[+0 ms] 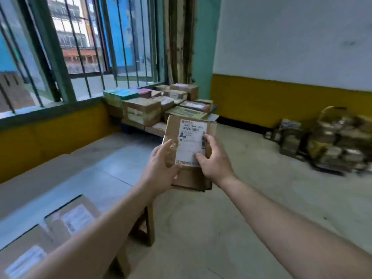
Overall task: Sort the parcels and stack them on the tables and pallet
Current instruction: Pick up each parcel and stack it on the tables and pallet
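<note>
Now both hands grip a brown parcel (190, 137) w/ white label, held mid-air: left hand (161, 162) at its left edge, right hand (213, 158) at its right. Behind it, more parcels (161, 103) stacked on a pallet (132, 125) under the window; two boxes (60, 224) lie on the worktop (70, 174) at left.

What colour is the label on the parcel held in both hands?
White with black print: the label sits on a brown cardboard parcel, clearest in the head view.

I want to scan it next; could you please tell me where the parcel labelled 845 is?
In the head view, the parcel is mid-frame, held between the left hand and right hand, with the pallet stack beyond it below the window.
</note>
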